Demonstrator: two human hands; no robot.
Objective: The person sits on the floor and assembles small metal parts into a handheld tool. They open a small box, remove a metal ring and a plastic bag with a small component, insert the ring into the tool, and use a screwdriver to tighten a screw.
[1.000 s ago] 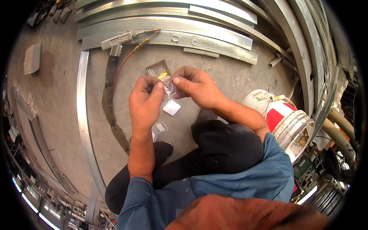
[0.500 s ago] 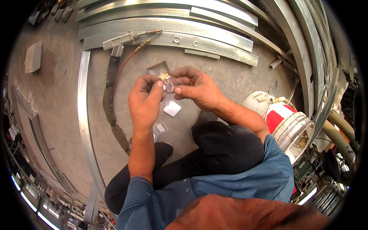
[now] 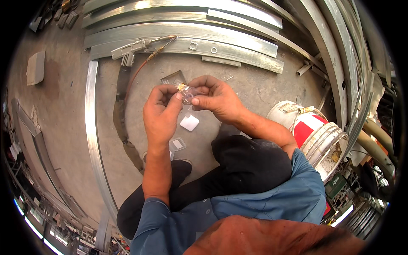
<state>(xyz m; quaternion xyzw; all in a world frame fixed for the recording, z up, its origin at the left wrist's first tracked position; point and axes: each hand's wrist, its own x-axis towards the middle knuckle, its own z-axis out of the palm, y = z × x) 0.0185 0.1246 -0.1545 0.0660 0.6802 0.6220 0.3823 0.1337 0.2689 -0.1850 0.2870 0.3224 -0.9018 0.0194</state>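
Between my two hands, a small clear plastic bag [image 3: 187,94] is held above the concrete floor. It has a yellow bit at its far left end, and a round, ring-like outline shows through it. My left hand [image 3: 160,112] pinches its left side between thumb and fingers. On the other side, the thumb and fingers of my right hand [image 3: 216,97] close on the right part. Below the hands lies a white square piece with rounded corners [image 3: 189,123]. Closer to my legs is a flat clear square case [image 3: 178,144]. Just beyond my fingers sits a dark shallow metal piece [image 3: 173,77].
Long metal profiles [image 3: 182,29] lie across the far side, with a torch [image 3: 131,49] and its hose [image 3: 122,102] against them. A metal bar [image 3: 92,110] runs along the left. At right a dirty white-and-red bucket [image 3: 316,131] lies tipped beside curved metal lengths [image 3: 329,55].
Both hands keep their pinch on the clear plastic bag, which has turned slightly between the fingers. The whole view has shifted a little.
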